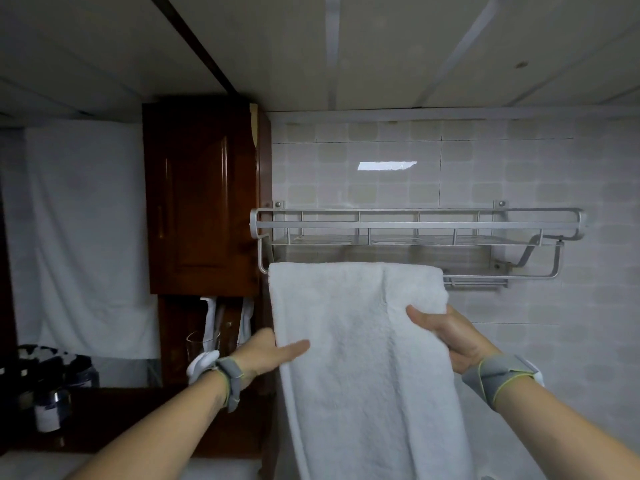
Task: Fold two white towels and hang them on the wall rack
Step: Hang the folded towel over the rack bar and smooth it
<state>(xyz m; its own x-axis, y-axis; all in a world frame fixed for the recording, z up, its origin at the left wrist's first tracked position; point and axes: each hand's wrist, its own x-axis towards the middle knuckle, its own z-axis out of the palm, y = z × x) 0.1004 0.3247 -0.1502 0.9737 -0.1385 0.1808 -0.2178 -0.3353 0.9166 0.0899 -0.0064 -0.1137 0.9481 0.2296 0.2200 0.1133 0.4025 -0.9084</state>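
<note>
A folded white towel hangs over the lower bar of the metal wall rack, on its left half, and drops past the bottom of the view. My left hand grips the towel's left edge, thumb in front. My right hand grips the right edge a little higher, thumb on the front face. Both wrists wear grey straps. At the far left a large white cloth hangs flat; whether it is the second towel I cannot tell.
A dark wooden cabinet stands just left of the rack, with a clear glass below it. Dark jars sit on a counter at the lower left. The rack's right half and top shelf hold nothing. Tiled wall behind.
</note>
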